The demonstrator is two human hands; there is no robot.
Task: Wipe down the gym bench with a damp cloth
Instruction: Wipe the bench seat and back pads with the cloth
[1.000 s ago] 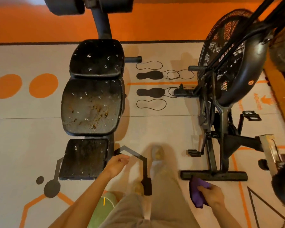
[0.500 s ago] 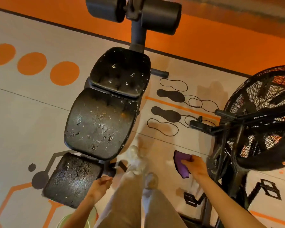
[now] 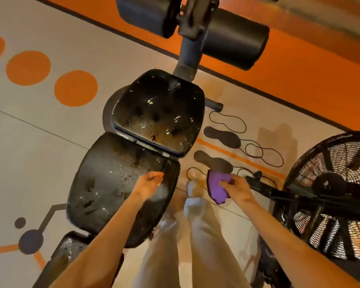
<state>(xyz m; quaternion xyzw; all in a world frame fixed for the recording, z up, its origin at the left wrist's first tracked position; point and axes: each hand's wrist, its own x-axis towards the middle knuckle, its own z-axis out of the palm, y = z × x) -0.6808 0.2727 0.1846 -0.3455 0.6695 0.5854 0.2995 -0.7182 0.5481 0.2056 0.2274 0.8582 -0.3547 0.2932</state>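
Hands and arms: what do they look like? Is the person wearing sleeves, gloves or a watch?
Both arms are bare as far as the picture shows: no sleeves are in sight. The left hand and the right hand wear no gloves, and no watch, band or ring shows on either. Lower down, the person wears light beige trousers.

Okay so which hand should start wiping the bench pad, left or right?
Right. The right hand already grips the purple cloth beside the bench pad. The left hand hovers over the pad holding nothing.
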